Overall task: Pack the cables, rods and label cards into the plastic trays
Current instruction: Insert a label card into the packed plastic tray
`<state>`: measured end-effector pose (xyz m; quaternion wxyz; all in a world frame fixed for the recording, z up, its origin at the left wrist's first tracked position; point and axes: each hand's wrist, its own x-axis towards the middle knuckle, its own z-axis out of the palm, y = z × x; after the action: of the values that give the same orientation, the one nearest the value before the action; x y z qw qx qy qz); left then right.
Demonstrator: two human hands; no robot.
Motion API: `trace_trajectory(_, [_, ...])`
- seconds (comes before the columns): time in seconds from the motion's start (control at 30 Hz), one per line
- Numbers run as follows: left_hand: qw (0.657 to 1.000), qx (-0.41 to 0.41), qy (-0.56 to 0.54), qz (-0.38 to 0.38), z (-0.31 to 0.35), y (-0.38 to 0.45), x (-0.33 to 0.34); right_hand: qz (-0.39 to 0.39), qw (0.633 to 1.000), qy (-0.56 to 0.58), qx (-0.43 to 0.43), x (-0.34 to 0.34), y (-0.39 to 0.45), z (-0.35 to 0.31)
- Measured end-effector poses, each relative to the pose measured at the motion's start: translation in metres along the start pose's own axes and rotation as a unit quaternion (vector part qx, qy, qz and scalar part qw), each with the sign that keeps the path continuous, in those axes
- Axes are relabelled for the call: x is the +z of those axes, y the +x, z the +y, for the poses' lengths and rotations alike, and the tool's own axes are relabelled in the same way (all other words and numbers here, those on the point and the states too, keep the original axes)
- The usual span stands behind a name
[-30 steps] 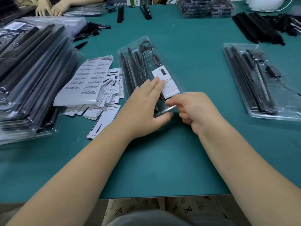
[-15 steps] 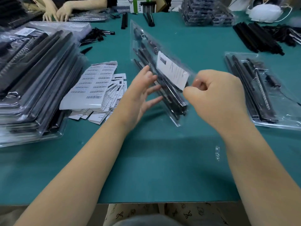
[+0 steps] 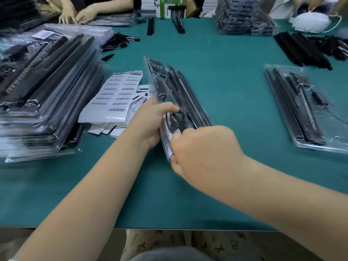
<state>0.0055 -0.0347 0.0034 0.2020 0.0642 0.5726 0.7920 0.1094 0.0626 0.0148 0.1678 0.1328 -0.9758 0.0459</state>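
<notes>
From the head camera, the clear plastic tray (image 3: 175,95) is held between both hands above the teal counter (image 3: 226,76), its long axis running away from the person and leaning toward the upper left. The left hand (image 3: 152,123) grips the tray's left long edge, thumb curled over the top face and fingers under it. The right hand (image 3: 203,149) pinches the tray's near end, with the thumb on top of the plastic; its other fingers are hidden behind the knuckles. Black rods and a coiled cable show through the tray, blurred, so their count cannot be told.

To the left of the held tray lies a loose heap of label cards (image 3: 116,98), white with barcodes, too many and too overlapped to count. Farther left stands one tall stack of filled trays (image 3: 47,87), reaching nearly to the counter's left side. On the right lies one more filled tray (image 3: 301,108), flat and well apart from the hands. Behind it is a pile of loose black rods (image 3: 301,49), and a second stack of trays (image 3: 243,21) stands at the far side. Two small bundles of rods (image 3: 163,25) lie near the far middle.

Another person's two hands (image 3: 77,16) rest on a tray at the far left. A white mask (image 3: 312,23) lies at the far right.

Bare teal surface stretches between the held tray and the right tray, and from the hands down to the counter's near edge (image 3: 169,227).
</notes>
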Motion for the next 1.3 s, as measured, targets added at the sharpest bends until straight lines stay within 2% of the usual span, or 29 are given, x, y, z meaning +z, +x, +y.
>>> trace_trajectory(0.03, [1.0, 0.002, 0.001, -0.014, 0.001, -0.001, -0.002, -0.006, 0.999, 0.027, 0.02, -0.009, 0.002, 0.005])
trace_trajectory(0.07, [1.0, 0.005, 0.003, -0.024, 0.003, -0.002, -0.002, 0.027, 0.999, 0.032, 0.017, -0.018, -0.001, 0.008])
trace_trajectory(0.1, [0.999, 0.008, 0.004, -0.032, 0.005, -0.003, -0.003, 0.048, 0.995, 0.083, 0.027, -0.022, 0.002, 0.01])
trace_trajectory(0.13, [0.999, 0.007, 0.005, -0.04, 0.005, -0.004, -0.003, 0.084, 0.977, 0.184, 0.068, -0.02, 0.008, 0.022])
trace_trajectory(0.17, [0.998, 0.002, -0.002, -0.055, 0.006, -0.006, -0.004, 0.117, 0.938, 0.293, 0.144, -0.015, 0.014, 0.042])
trace_trajectory(0.2, [0.997, -0.004, -0.011, -0.073, 0.006, -0.008, -0.003, 0.135, 0.895, 0.354, 0.236, -0.011, 0.018, 0.059])
trace_trajectory(0.27, [0.994, -0.007, -0.022, -0.11, 0.005, -0.01, -0.001, 0.099, 0.833, 0.397, 0.372, -0.005, 0.02, 0.081])
trace_trajectory(0.3, [0.992, -0.004, -0.021, -0.125, 0.004, -0.011, 0.0, 0.075, 0.782, 0.465, 0.409, -0.003, 0.02, 0.086])
trace_trajectory(0.37, [0.989, 0.008, -0.006, -0.146, 0.0, -0.012, 0.002, 0.029, 0.674, 0.61, 0.417, 0.003, 0.019, 0.095])
trace_trajectory(0.4, [0.989, 0.013, 0.003, -0.15, -0.002, -0.012, 0.003, 0.016, 0.633, 0.658, 0.408, 0.005, 0.018, 0.096])
trace_trajectory(0.5, [0.989, -0.008, 0.003, -0.148, -0.004, -0.011, 0.002, -0.003, 0.578, 0.712, 0.399, 0.008, 0.017, 0.097])
trace_trajectory(0.57, [0.992, -0.047, -0.001, -0.118, -0.004, -0.009, 0.002, -0.009, 0.568, 0.718, 0.402, 0.01, 0.017, 0.096])
trace_trajectory(0.67, [0.994, -0.107, -0.007, -0.031, -0.006, -0.003, 0.004, -0.02, 0.591, 0.709, 0.384, 0.013, 0.016, 0.096])
trace_trajectory(0.77, [0.993, -0.104, -0.006, 0.064, -0.004, 0.001, 0.0, -0.04, 0.607, 0.706, 0.363, 0.017, 0.014, 0.089])
trace_trajectory(1.03, [0.993, -0.087, 0.039, 0.072, 0.002, 0.001, 0.0, -0.069, 0.634, 0.673, 0.373, 0.017, 0.009, 0.081])
trace_trajectory(1.13, [0.993, -0.095, 0.019, 0.061, 0.002, 0.001, -0.001, -0.073, 0.62, 0.689, 0.369, 0.013, 0.007, 0.079])
trace_trajectory(1.3, [0.992, -0.074, 0.052, 0.084, 0.0, 0.0, 0.002, -0.072, 0.602, 0.704, 0.369, 0.01, 0.008, 0.075])
